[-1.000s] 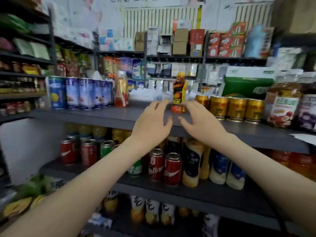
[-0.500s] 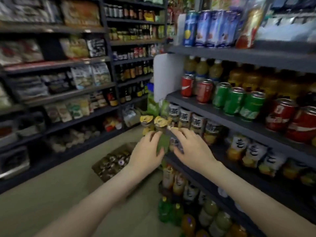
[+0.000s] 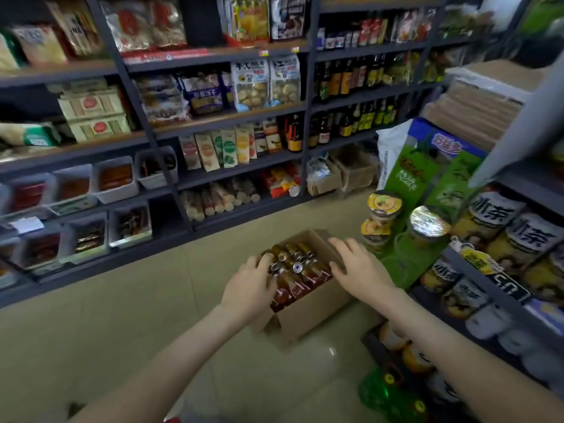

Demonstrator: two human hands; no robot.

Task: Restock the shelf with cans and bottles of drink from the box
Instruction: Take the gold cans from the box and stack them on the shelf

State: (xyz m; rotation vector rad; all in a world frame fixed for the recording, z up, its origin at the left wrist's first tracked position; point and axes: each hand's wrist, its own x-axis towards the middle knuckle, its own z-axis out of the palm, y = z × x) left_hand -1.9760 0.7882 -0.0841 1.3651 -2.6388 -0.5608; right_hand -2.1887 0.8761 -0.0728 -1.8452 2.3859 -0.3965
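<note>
An open cardboard box (image 3: pixel 305 322) sits on the floor in the aisle, packed with several amber drink bottles (image 3: pixel 300 271) that have gold caps. My left hand (image 3: pixel 248 290) rests on the bottles at the box's left side, fingertips against the caps, not closed around any of them. My right hand (image 3: pixel 361 268) hovers with spread fingers over the box's right flap and holds nothing. The drink shelf (image 3: pixel 476 270) stands at the right, with tea bottles (image 3: pixel 491 221) on it.
A green and blue carton (image 3: pixel 427 166) and stacked cups with yellow lids (image 3: pixel 380 215) stand just right of the box. Green bottles (image 3: pixel 387 395) sit low at the shelf's foot. Snack shelves (image 3: pixel 213 123) line the far side of the tiled aisle floor (image 3: pixel 137 315).
My view has swung from the top drink shelf down and left to the floor. Both hands came away from the shelf and dropped to the box of bottles.
</note>
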